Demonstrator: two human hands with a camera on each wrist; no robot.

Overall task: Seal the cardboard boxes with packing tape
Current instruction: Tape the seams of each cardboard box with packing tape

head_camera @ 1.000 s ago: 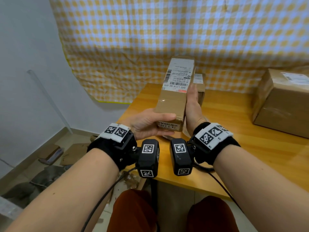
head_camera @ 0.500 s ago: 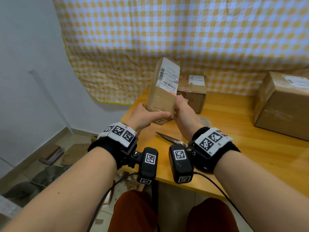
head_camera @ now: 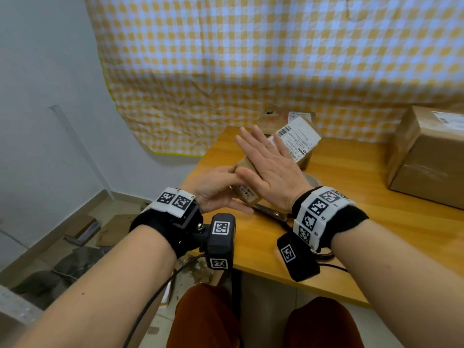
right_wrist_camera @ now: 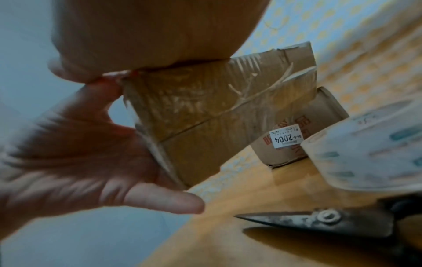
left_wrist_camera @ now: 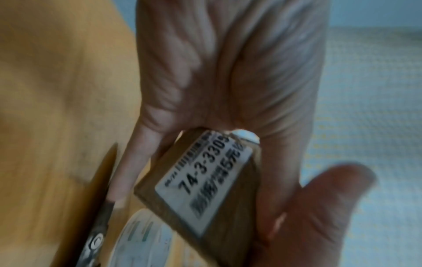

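A long narrow cardboard box [head_camera: 298,139] with a white shipping label is held tilted just above the table's left end. My left hand [head_camera: 216,192] grips its near end, thumb on one side and fingers on the other; the end label [left_wrist_camera: 205,180] shows in the left wrist view. My right hand [head_camera: 268,167] lies flat on the box's upper face, fingers straight and spread. The box's wrinkled, taped side [right_wrist_camera: 217,108] shows under my right palm. A roll of packing tape [head_camera: 312,180] sits on the table behind my right wrist, also seen as the tape roll [right_wrist_camera: 376,150].
Scissors [head_camera: 270,212] lie shut on the wooden table [head_camera: 364,222] under my hands, blades pointing left. A second small box [head_camera: 273,119] stands at the back by the checked cloth. A large box [head_camera: 426,159] fills the right side. Cardboard scraps litter the floor at the left.
The narrow box has come down from upright to a low tilt over the table. My right hand has moved from the box's side to lie flat on top.
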